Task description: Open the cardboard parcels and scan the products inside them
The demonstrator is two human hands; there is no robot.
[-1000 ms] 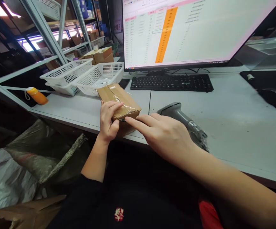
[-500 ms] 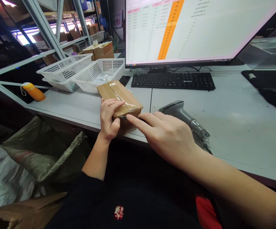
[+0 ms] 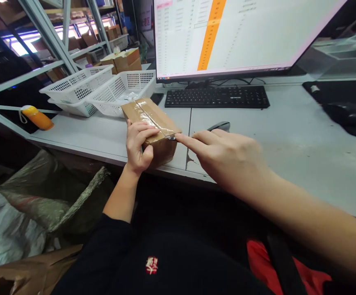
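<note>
The cardboard box (image 3: 162,122) sits at the near edge of the surface (image 3: 291,139), in front of the keyboard (image 3: 216,97). The left hand (image 3: 137,143) grasps it, fingers over the taped top and thumb against the near end. The right hand (image 3: 231,153) reaches its forefinger to the top corner, on a small shiny piece (image 3: 172,138), perhaps a blade; whether its curled fingers grip anything, I cannot tell.

If that is a blade, a shallow, light stroke along the taped edge would be best, with the left thumb clear of its line and the box pressed down firmly.

Behind the right hand a grey scanner (image 3: 221,126) is partly hidden. A monitor (image 3: 258,37) stands behind the keyboard; white baskets (image 3: 76,84) and an orange bottle (image 3: 39,118) lie leftward, beside metal shelving (image 3: 47,32).
</note>
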